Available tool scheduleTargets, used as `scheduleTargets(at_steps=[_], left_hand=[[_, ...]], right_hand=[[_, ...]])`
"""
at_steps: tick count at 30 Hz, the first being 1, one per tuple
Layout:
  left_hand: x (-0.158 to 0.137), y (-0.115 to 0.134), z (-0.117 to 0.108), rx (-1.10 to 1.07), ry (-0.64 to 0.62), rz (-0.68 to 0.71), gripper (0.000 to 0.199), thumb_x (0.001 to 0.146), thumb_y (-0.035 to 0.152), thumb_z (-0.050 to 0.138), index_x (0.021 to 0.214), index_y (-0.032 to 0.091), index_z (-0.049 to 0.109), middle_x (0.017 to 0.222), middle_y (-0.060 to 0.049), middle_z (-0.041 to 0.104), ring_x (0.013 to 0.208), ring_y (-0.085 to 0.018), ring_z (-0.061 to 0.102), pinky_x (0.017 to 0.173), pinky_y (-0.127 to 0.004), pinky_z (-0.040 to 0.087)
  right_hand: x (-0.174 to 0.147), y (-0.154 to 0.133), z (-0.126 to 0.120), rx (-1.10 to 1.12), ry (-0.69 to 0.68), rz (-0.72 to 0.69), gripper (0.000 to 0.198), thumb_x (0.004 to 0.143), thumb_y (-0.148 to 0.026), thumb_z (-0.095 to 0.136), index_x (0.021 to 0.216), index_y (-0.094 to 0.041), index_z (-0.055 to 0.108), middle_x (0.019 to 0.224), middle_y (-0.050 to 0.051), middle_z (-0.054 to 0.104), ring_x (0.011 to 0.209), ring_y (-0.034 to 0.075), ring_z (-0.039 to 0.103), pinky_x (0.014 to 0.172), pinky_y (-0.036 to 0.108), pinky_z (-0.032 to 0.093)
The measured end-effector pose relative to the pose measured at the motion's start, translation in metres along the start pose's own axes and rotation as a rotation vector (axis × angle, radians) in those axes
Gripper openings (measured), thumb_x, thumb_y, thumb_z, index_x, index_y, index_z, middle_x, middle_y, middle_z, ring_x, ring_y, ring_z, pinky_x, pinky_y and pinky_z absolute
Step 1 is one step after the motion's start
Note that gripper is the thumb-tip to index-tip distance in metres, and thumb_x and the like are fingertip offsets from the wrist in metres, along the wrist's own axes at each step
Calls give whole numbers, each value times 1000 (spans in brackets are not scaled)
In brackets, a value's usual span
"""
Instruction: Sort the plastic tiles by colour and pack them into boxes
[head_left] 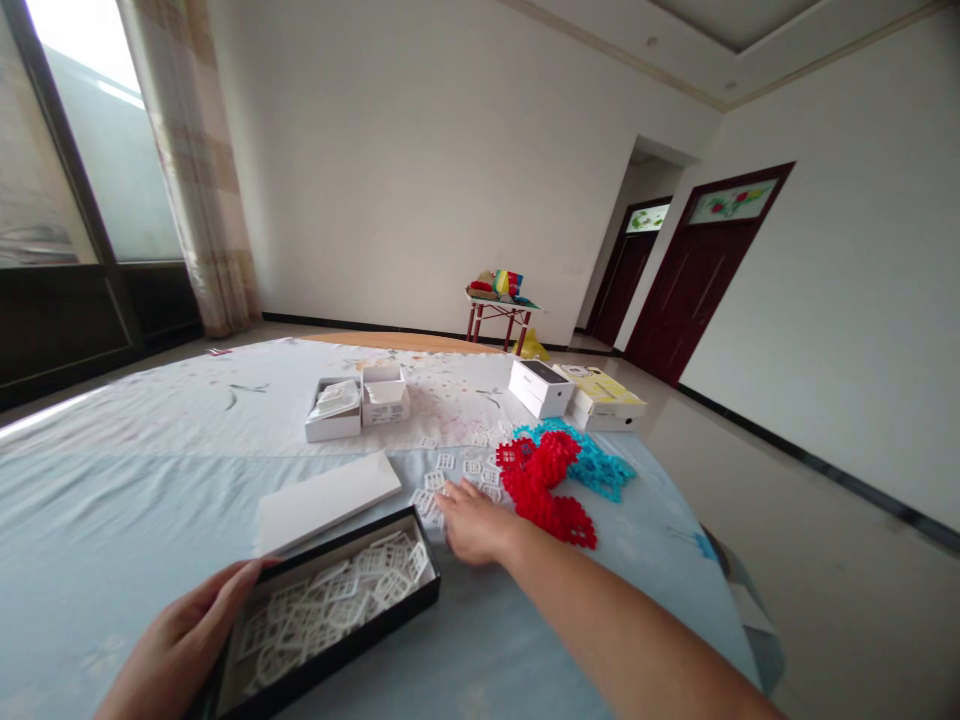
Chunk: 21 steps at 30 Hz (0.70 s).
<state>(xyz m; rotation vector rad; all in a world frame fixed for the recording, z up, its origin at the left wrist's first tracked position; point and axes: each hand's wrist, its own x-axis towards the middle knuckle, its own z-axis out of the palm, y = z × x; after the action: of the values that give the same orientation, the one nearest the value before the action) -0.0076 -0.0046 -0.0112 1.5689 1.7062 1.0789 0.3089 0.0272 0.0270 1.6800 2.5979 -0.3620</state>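
Note:
My left hand (184, 630) grips the left end of a black-rimmed box (352, 648), thumb along its far edge. Inside the box lie many small white plastic lattice pieces (337, 600), shaped like little window frames. My right hand (476, 525) rests palm down on the tablecloth, its fingers stretched over more loose white lattice pieces (471, 467). Just right of that hand sits a heap of red plastic pieces (544, 480), with blue plastic pieces (600, 465) behind it. A white lid (330, 500) lies flat beyond the box.
Two small open white boxes (334, 430) stand farther back on the table. At the back right are a white phone box (536, 388) and a yellow-and-white box (604, 395). A small side table (501, 303) stands by the wall.

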Motion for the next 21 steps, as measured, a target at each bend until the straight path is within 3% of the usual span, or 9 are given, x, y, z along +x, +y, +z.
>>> scheduleTargets(at_steps=[2,5,9,12,15,21], left_hand=[[-2,7,-2,-56,-66,-87,65,51,78,47,77,23,70,86,-3,73,88,-29,65,82,-32,51],[-6,23,-4,-54,-44,-132,66,45,79,48,73,23,70,86,-4,73,92,-30,64,87,-33,47],[-10,35,-5,-71,-47,-136,64,44,78,50,72,23,69,85,-4,72,92,-29,64,84,-30,49],[-12,37,-6,-98,-98,-142,63,46,76,53,77,23,69,84,-2,72,91,-28,64,78,-26,51],[-13,32,-9,-125,-180,-153,61,49,73,56,85,24,69,86,0,72,90,-26,64,74,-23,52],[0,0,-15,-151,-293,-170,56,57,66,59,97,27,67,91,2,72,91,-26,64,76,-25,52]], right_hand=[[-1,2,-2,56,71,-103,54,79,-17,44,133,-12,39,140,13,38,130,22,30,106,35,25],[9,12,-11,103,185,-46,49,79,-13,42,127,-14,46,134,11,45,125,21,39,103,33,31],[34,25,-17,100,219,74,48,81,-14,40,129,-11,44,137,15,40,128,24,33,104,40,29],[49,26,-11,105,187,115,48,86,-26,40,130,-8,42,140,19,34,131,29,29,104,48,26],[51,22,0,115,166,122,51,89,-36,37,133,-10,40,142,19,30,132,31,25,104,54,22],[20,17,15,122,157,-11,49,90,-33,37,134,-11,38,144,16,29,134,26,23,108,45,21]])
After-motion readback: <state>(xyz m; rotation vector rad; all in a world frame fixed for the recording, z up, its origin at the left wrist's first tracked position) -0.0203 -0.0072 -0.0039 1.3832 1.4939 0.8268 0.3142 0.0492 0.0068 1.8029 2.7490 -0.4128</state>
